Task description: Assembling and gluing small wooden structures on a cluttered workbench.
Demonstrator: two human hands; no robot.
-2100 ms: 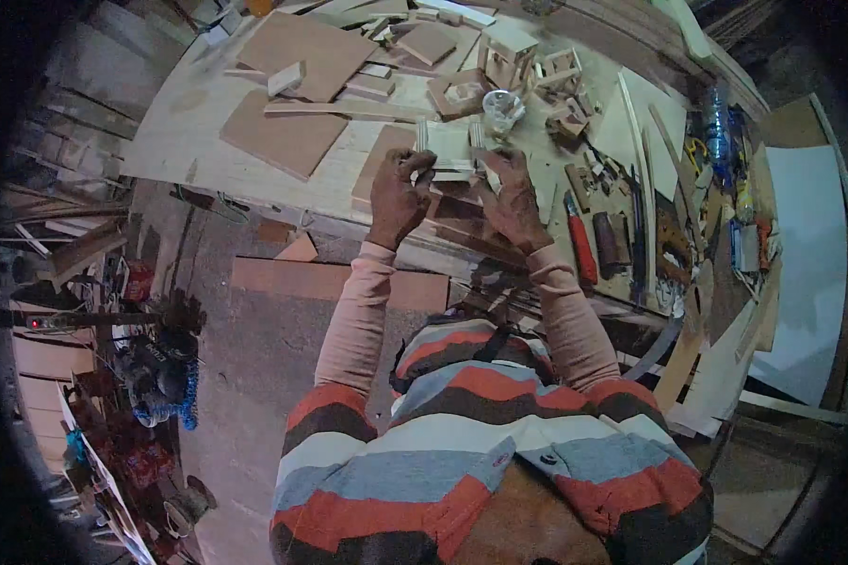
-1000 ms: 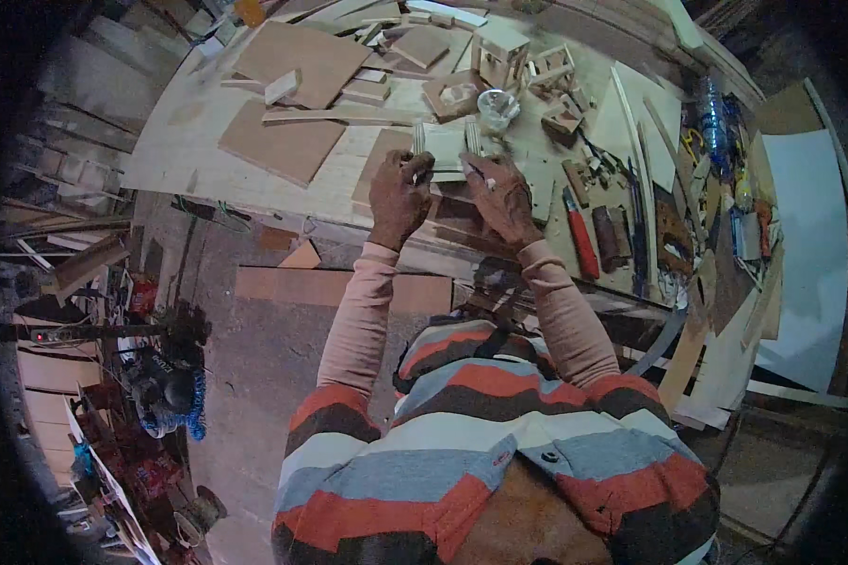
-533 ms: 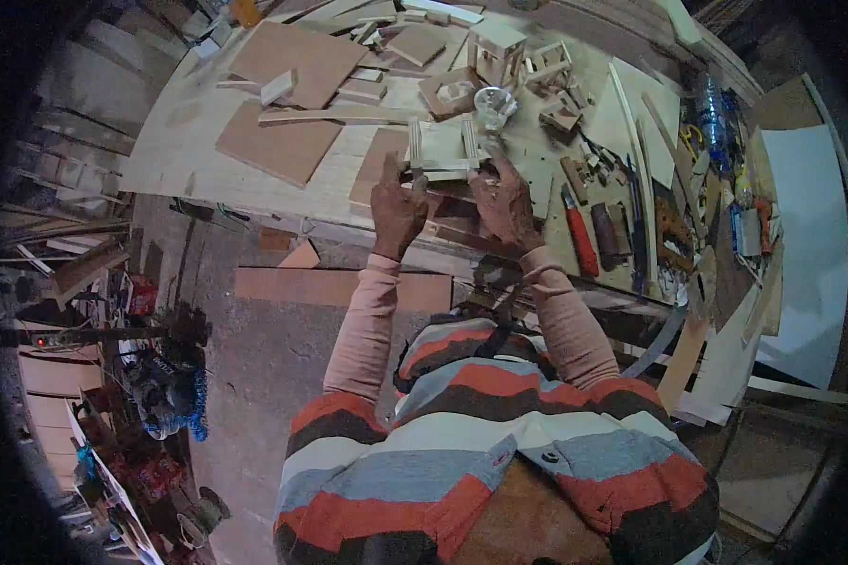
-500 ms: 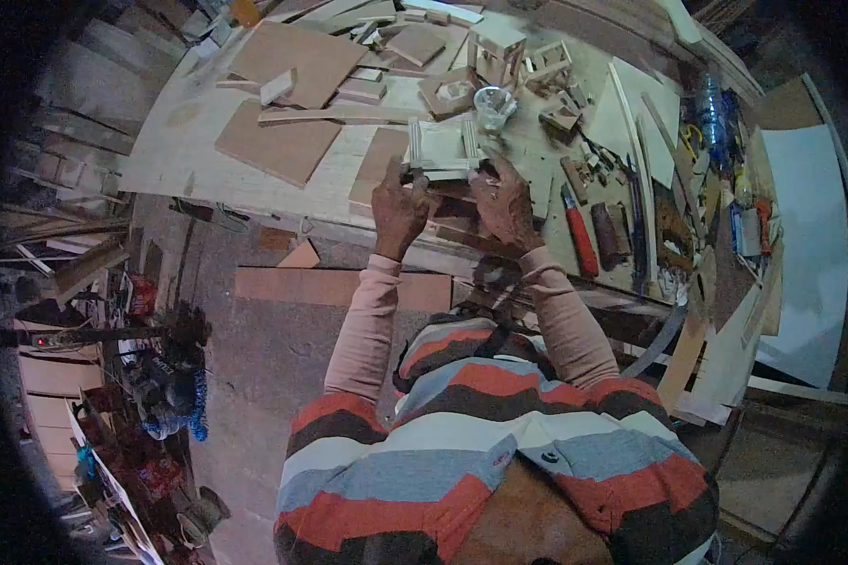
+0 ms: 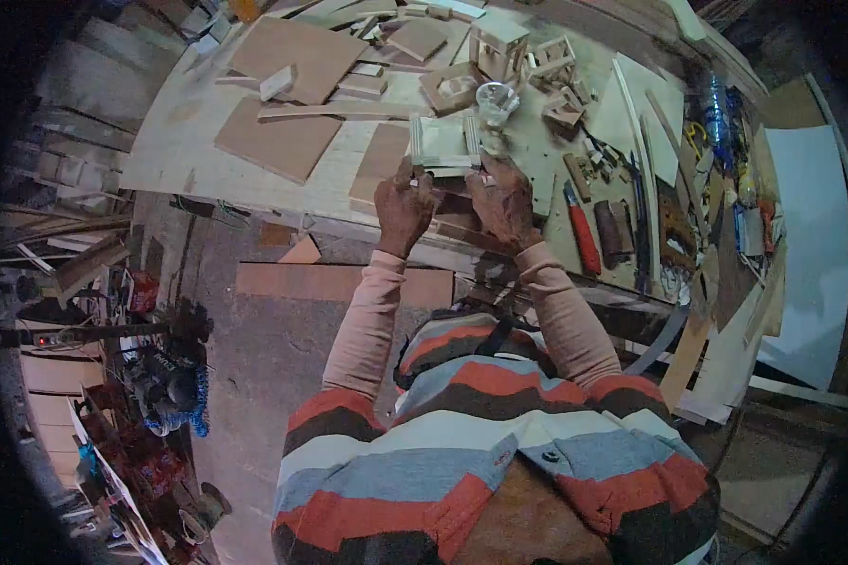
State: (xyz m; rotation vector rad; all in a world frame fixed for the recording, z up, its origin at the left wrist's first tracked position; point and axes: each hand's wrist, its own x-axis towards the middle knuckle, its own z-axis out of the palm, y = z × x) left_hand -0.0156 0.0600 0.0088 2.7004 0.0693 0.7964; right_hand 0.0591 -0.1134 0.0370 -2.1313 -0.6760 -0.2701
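A small pale wooden frame with grooved side posts is held up over the near edge of the workbench. My left hand grips its lower left corner, fingers closed against the wood. At the lower right corner, my right hand pinches the same frame. Both wrists come up from below, and the undersides of the fingers are partly hidden. Just beyond the right hand stands a clear plastic cup with something pale inside.
Flat brown boards lie on the workbench to the left. Small wooden structures stand at the back. On the right are a red-handled tool, a dark brown block and long strips. A plank lies below the bench.
The wooden frame stays in both hands at nearly the same place. My hands have shifted only slightly around its lower corners.
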